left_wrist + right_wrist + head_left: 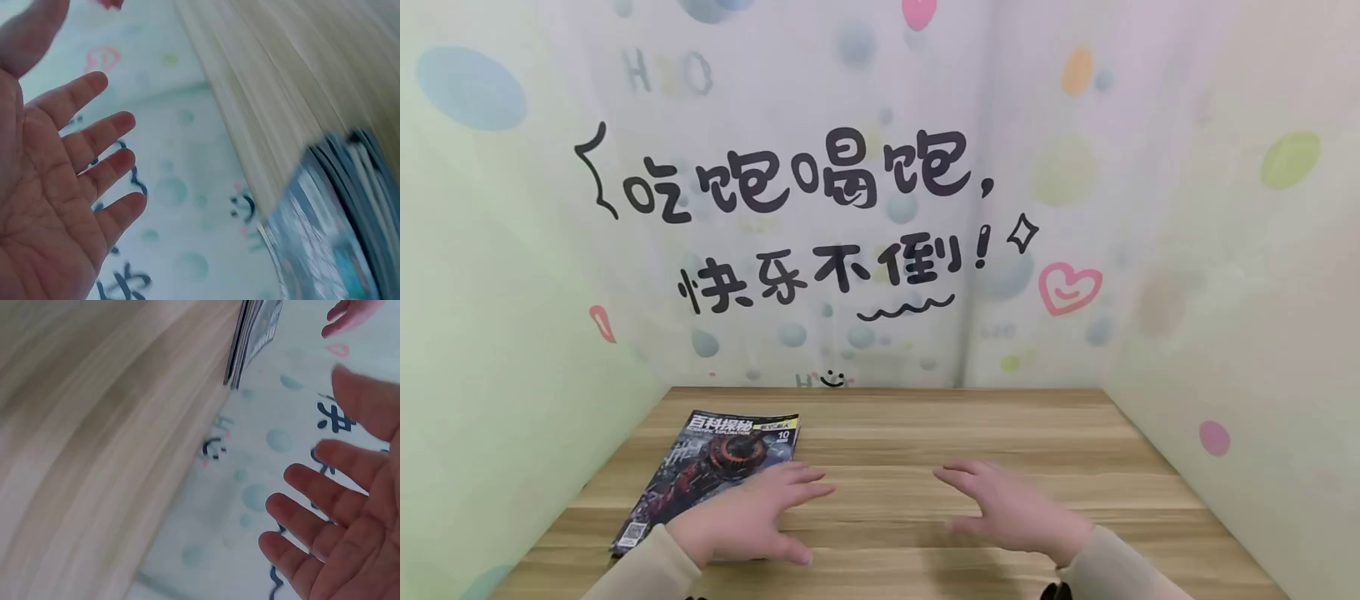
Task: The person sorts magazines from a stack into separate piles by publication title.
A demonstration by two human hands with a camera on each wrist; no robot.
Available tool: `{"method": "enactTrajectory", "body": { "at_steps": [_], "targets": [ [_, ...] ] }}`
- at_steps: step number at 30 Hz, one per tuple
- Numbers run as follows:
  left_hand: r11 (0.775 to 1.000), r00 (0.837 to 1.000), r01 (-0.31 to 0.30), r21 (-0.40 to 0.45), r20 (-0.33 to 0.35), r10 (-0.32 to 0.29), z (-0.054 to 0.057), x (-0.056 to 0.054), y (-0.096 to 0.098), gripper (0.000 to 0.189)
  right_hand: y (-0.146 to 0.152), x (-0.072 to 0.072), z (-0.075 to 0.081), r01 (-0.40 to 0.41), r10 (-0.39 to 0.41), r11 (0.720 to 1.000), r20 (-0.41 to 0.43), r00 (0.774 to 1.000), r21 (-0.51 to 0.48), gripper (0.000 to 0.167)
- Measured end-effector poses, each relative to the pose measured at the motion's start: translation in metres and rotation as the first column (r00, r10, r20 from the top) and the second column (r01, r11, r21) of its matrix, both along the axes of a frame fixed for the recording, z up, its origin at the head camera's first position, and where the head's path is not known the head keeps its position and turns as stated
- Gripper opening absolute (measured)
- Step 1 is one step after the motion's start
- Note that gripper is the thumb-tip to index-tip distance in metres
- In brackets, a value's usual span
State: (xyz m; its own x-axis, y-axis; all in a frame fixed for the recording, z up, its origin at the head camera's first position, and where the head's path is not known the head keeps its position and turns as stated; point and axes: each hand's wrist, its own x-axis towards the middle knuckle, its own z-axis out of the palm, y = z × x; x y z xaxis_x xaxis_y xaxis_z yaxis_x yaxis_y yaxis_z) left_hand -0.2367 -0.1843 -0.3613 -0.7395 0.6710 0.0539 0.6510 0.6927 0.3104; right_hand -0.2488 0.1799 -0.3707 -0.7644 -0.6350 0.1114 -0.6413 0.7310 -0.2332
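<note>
A stack of dark-covered magazines [715, 454] lies at the left of the wooden table, its top cover showing a red and black machine picture. My left hand [748, 512] is spread over the lower right part of the stack and hides some of the cover. In the left wrist view the palm of the left hand [62, 181] faces across with nothing in it, and the stack's edge [350, 200] shows several layers. My right hand [1011, 508] hovers over the table's right half, fingers extended and holding nothing; its palm [356, 531] shows in the right wrist view.
The wooden table [880, 433] meets a back wall [820, 100] bearing black Chinese lettering and coloured dots. Pale side walls [490, 250] close in the table on the left and right.
</note>
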Motion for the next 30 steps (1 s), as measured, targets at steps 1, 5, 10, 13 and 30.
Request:
{"method": "enactTrajectory", "body": {
  "at_steps": [1, 5, 10, 13, 30],
  "targets": [
    [1.0, 0.999, -0.026, 0.016, 0.021, 0.025, 0.0, 0.0, -0.005, 0.079, -0.006, -0.002, -0.002, 0.018, -0.017, 0.999, 0.036, 0.999, -0.031, 0.068],
    [0.987, 0.991, -0.125, 0.098, 0.067, 0.119, -0.006, -0.004, -0.032, 0.069, -0.038, -0.007, -0.013, 0.056, -0.028, 0.987, 0.178, 0.984, -0.152, 0.064],
    [0.913, 0.94, -0.341, 0.224, 0.102, 0.325, -0.019, -0.008, -0.067, 0.059, -0.083, -0.016, -0.031, 0.129, 0.032, 0.916, 0.391, 0.92, -0.38, 0.054],
    [0.838, 0.886, -0.464, 0.287, 0.151, 0.439, -0.027, -0.011, -0.088, 0.059, -0.108, -0.021, -0.038, 0.226, 0.037, 0.852, 0.483, 0.875, -0.473, 0.054],
    [0.581, 0.708, -0.704, 0.409, 0.471, 0.527, -0.059, -0.027, -0.169, 0.07, -0.22, -0.041, -0.068, 0.533, 0.148, 0.482, 0.664, 0.733, -0.696, 0.064]
  ]
}}
